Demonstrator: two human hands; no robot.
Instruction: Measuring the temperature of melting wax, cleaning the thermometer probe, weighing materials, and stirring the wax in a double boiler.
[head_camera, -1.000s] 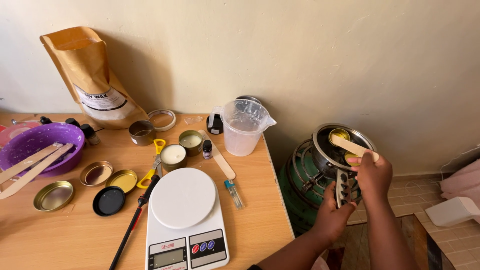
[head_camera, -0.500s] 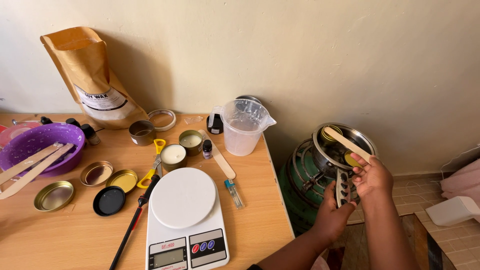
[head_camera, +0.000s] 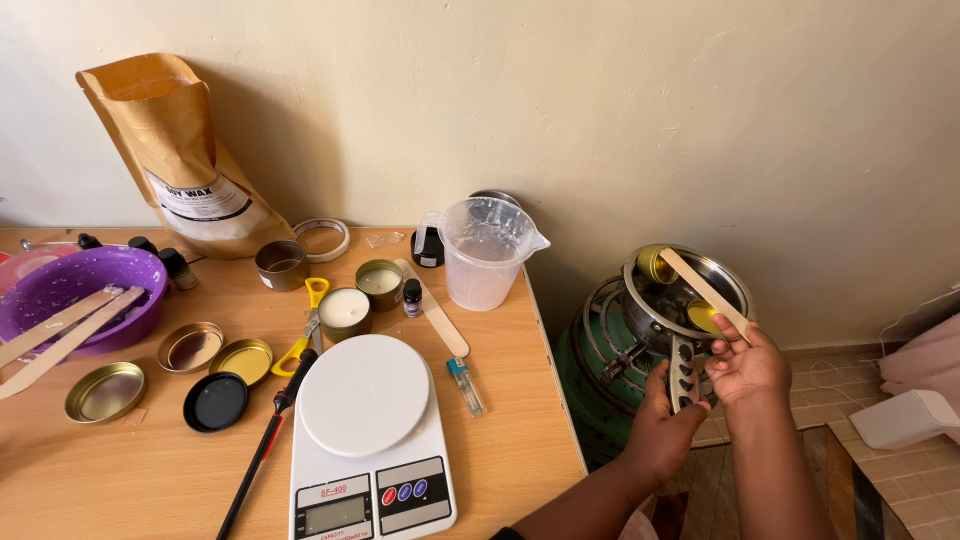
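Observation:
A steel pot (head_camera: 640, 308) sits on a green gas burner (head_camera: 590, 370) to the right of the wooden table (head_camera: 150, 460). My left hand (head_camera: 665, 430) grips the pot's handle (head_camera: 684, 372). My right hand (head_camera: 748, 366) holds a flat wooden stick (head_camera: 702, 288) that slants up and left across the pot. The stick's far end touches a small gold tin (head_camera: 654, 264) tilted against the pot's far rim. A second yellow tin (head_camera: 702, 316) lies inside the pot, near my right fingers.
On the table stand a white kitchen scale (head_camera: 366, 430), a clear measuring jug (head_camera: 486, 252), candle tins (head_camera: 346, 311), gold lids (head_camera: 105, 392), yellow scissors (head_camera: 303, 330), a purple bowl (head_camera: 75, 290) with wooden sticks, and a brown paper bag (head_camera: 175, 160) against the wall.
The stick's far end has swung left, and the gold tin has gone from lying flat in the pot to tilting up at its far rim. My right hand has dropped slightly.

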